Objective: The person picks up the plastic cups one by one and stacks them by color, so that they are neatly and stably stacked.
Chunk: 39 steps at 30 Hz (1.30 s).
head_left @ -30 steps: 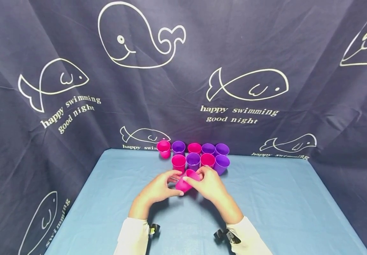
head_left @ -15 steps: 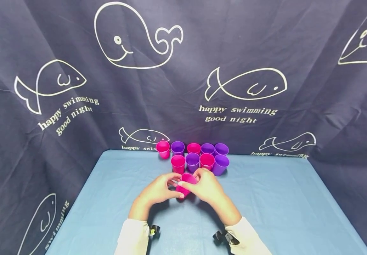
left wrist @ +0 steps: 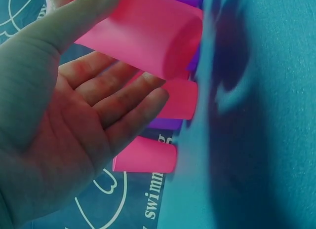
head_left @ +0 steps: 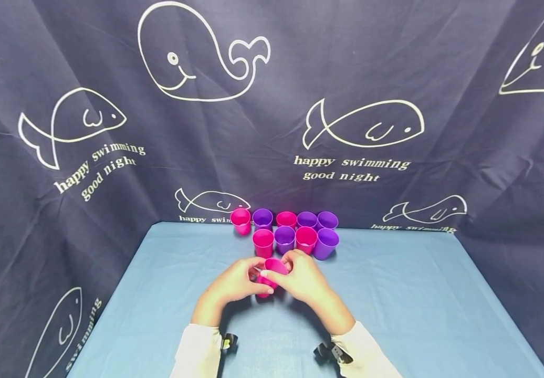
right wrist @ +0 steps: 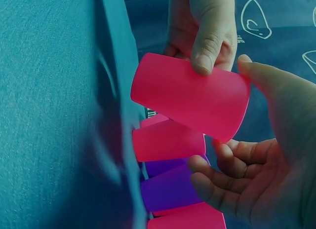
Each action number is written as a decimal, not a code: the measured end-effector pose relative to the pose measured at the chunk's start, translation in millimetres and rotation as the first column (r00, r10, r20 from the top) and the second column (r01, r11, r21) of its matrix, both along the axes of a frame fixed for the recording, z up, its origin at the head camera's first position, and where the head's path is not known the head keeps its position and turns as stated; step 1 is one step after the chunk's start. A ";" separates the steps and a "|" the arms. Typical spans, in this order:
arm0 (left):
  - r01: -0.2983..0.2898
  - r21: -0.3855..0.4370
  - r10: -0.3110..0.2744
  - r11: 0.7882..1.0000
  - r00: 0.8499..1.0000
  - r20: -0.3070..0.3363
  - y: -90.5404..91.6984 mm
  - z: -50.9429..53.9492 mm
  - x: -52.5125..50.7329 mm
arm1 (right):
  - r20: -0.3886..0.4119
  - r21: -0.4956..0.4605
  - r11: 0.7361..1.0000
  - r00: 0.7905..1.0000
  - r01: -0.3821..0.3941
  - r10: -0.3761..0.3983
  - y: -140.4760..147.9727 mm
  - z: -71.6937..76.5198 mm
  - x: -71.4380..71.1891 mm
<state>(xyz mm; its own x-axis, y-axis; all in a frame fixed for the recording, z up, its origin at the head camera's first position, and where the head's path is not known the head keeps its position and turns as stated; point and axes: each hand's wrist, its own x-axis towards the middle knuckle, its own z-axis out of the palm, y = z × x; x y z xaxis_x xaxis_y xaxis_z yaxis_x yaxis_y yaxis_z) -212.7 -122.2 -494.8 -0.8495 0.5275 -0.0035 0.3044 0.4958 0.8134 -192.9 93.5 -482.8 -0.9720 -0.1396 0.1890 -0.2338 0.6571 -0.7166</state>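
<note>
A pink cup is held between both hands in front of the cup rows, tilted with its mouth up. My left hand holds it low on its side, thumb against the wall; the right wrist view shows this left thumb on the pink cup. My right hand pinches it near the rim between thumb and fingers. In the left wrist view the base of the pink cup faces the table, a little above the cloth. Several fingers of the left hand extend beneath the cup without gripping it.
Behind the hands stand two rows of upright cups, including a front pink cup, a front purple cup and a back-left pink cup. A blue cloth covers the table. A dark printed curtain rises behind.
The held pink cup has moved slightly left and toward the person, tipping more upright. Both hands keep hold of it, the right hand shifting left with it. The other cups stay put.
</note>
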 end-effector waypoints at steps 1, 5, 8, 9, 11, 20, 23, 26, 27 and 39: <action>0.001 0.001 -0.001 1.000 1.000 0.000 -0.2 0.1 -0.3 | -0.004 0.004 1.000 1.000 -0.004 0.004 -0.3 0.1 0.0; -0.003 0.005 0.003 1.000 1.000 0.008 -1.5 0.5 -0.7 | -0.004 0.014 1.000 1.000 -0.018 0.018 -0.8 2.0 1.2; -0.014 0.001 0.014 1.000 1.000 0.018 -2.7 0.5 -0.4 | -0.008 0.006 1.000 1.000 -0.020 0.020 0.1 3.0 0.7; -0.020 -0.005 0.020 1.000 1.000 0.022 -3.1 0.5 -0.3 | -0.014 0.003 1.000 1.000 -0.017 0.017 0.6 3.2 0.2; -0.028 -0.010 0.029 1.000 0.999 0.033 -3.5 -0.2 -0.3 | -0.021 -0.011 1.000 1.000 -0.002 0.002 2.5 2.8 -1.1; -0.030 -0.016 0.031 0.999 0.998 0.050 -3.8 -1.3 -0.1 | -0.129 -0.059 0.993 0.985 0.105 -0.112 16.1 0.1 -10.4; -0.038 -0.015 0.038 0.999 0.998 0.051 -5.2 -2.5 0.2 | -0.138 -0.034 0.991 0.981 0.132 -0.136 20.6 -1.3 -13.0; -0.042 -0.015 0.043 0.999 0.998 0.053 -5.9 -3.6 -0.4 | -0.135 -0.012 0.991 0.981 0.136 -0.137 24.8 -2.3 -15.3; -0.041 -0.015 0.041 0.999 0.998 0.054 -6.0 -3.8 -0.7 | -0.132 -0.007 0.990 0.981 0.139 -0.139 25.9 -2.9 -16.3; -0.041 -0.019 0.042 0.999 0.997 0.062 -6.1 -4.6 -0.7 | -0.167 0.029 0.983 0.970 0.181 -0.174 33.3 -18.6 -26.3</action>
<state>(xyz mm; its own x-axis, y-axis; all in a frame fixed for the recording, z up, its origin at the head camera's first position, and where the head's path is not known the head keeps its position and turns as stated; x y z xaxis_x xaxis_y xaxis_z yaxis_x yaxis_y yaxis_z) -213.4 -128.3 -499.4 -0.8685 0.4913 -0.0660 0.2326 0.5214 0.8210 -219.2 126.8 -501.4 -0.9385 0.0212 0.3446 -0.2217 0.7282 -0.6485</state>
